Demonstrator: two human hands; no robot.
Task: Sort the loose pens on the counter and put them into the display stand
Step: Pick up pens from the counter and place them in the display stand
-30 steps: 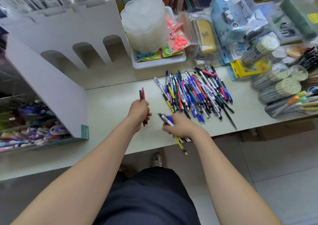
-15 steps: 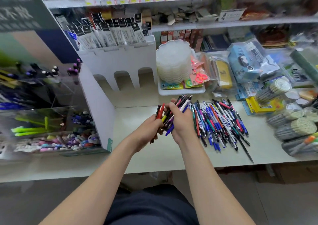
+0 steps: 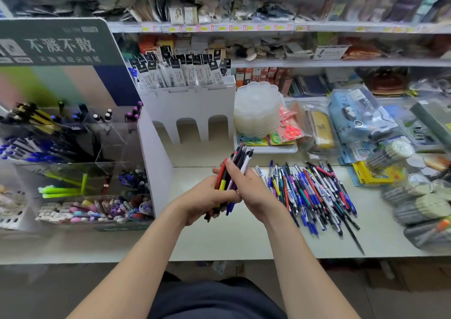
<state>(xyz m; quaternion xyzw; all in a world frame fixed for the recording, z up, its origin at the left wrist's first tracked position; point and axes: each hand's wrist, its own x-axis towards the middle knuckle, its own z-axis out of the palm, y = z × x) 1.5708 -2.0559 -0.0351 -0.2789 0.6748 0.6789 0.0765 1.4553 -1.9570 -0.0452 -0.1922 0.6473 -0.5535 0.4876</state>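
Head camera is showing the left hand (image 3: 203, 203) and right hand (image 3: 252, 189) together gripping a pen bundle (image 3: 238, 161) above the counter (image 3: 219, 242).

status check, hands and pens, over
Left hand and right hand both grip mixed bundle of coloured plastic pens above pale counter. Loose multicoloured pen pile lies right. Clear acrylic display stand left, beside white card panel.

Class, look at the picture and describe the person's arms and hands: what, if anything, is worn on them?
The left hand and right hand are bare: no gloves, rings or watch visible. Both forearms are uncovered, with no sleeves in view. Below them shows a dark navy garment.
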